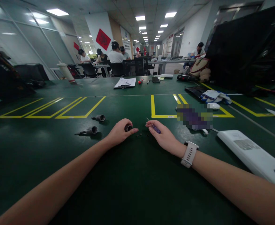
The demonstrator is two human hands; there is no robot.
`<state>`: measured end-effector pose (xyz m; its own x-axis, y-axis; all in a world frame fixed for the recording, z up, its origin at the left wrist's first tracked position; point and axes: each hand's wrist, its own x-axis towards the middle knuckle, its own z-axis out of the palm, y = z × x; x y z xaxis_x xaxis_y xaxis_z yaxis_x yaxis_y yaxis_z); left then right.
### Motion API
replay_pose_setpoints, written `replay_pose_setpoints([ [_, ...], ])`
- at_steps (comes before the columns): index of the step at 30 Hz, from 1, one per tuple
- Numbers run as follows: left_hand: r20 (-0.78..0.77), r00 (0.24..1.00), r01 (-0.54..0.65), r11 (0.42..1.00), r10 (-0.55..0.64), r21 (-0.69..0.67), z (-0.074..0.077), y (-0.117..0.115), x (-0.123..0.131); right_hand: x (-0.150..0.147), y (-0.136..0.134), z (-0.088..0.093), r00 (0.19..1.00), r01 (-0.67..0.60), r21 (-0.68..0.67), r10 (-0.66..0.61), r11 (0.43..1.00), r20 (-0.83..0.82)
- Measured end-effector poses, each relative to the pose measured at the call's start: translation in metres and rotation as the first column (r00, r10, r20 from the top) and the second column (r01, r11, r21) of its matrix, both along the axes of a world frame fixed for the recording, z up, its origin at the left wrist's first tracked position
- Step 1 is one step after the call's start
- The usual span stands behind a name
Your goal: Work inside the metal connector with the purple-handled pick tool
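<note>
My left hand [119, 132] is closed around a dark, hollow cylindrical part [128, 127], its round opening facing me. In my right hand [162, 136] is a small screwdriver with a purple handle [156, 129]; its thin shaft points up and left, apart from the cylindrical part. Between the hands, a few tiny pieces [140, 134] lie on the green tabletop [118, 184], too small to name. Left of my left hand rest two dark metal parts, each with a round socket end and a narrow tip: a nearer one [89, 131] and a farther one [99, 118].
A white power bank-like box [247, 150] lies at the right, near a blurred-out purple item [191, 117]. Yellow tape [153, 106] marks rectangles on the table. Farther back are a clipboard [125, 82], a phone [155, 79] and a cloth [214, 96]. Several people sit at distant desks.
</note>
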<state>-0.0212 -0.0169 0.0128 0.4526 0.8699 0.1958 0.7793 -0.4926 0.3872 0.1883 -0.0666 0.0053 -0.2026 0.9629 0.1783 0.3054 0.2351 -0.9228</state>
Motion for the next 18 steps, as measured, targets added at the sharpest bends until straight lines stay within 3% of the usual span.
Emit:
replay_pose_setpoints([
  [4,-0.102,0.967,0.232,0.972,-0.234,-0.033,0.007,0.001,-0.008,-0.012,0.002,-0.008,0.987,-0.022,0.049,0.014,0.999,0.162],
  [8,-0.11,0.929,0.33,0.926,-0.353,-0.182,0.024,-0.001,-0.022,-0.035,0.007,-0.012,0.97,-0.071,0.058,0.055,0.996,0.238],
  [12,-0.108,0.909,0.355,0.885,-0.402,-0.301,0.038,-0.004,-0.035,-0.052,0.001,-0.008,0.944,-0.187,0.058,0.163,0.981,0.288],
  [15,-0.181,0.892,0.329,0.869,-0.415,-0.368,0.05,-0.008,-0.041,-0.047,-0.019,0.001,0.901,-0.312,0.041,0.282,0.949,0.329],
  [18,-0.22,0.904,0.254,0.875,-0.366,-0.412,0.067,-0.013,-0.048,-0.03,-0.049,0.009,0.762,-0.551,0.105,0.447,0.828,0.469],
])
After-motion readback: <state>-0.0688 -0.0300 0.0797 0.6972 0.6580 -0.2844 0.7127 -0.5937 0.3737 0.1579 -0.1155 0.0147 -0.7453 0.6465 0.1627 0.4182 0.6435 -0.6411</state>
